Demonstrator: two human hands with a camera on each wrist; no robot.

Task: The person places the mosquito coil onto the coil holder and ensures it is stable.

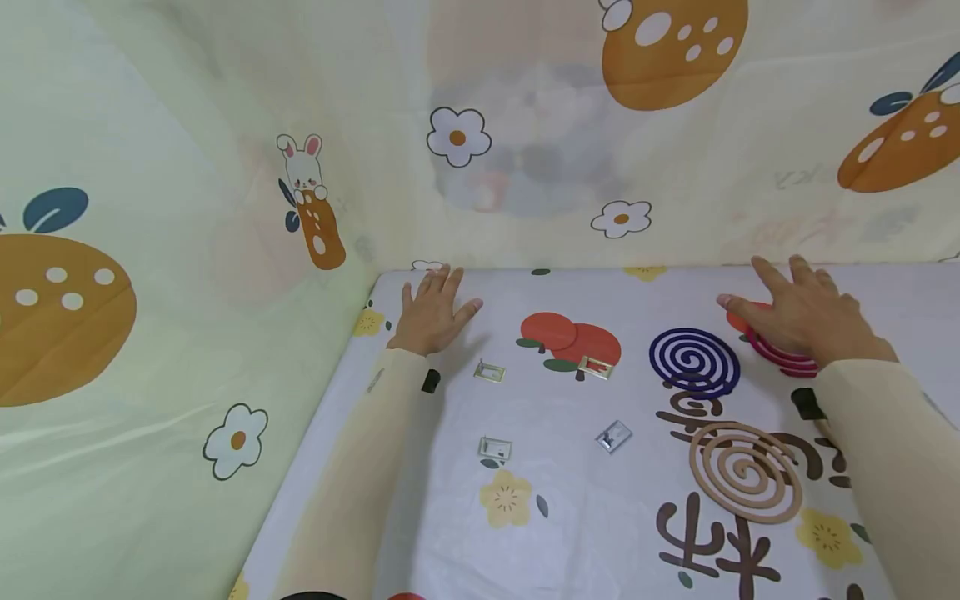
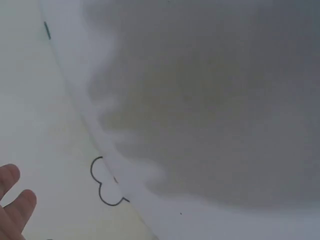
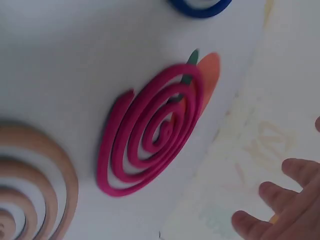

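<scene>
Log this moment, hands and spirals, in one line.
left hand: open, empty; right hand: open, empty, near magenta spiral; blue spiral, tan spiral: lying flat

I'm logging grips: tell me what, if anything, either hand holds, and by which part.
Nothing is held: the left hand and right hand are both empty.

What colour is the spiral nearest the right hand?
The spiral is magenta-pink, best seen in the right wrist view.

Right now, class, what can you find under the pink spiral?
Between the turns of the pink spiral, you can see the white table cover, printed with an orange-red fruit and a green leaf. Whatever its solid turns cover cannot be seen.
</scene>
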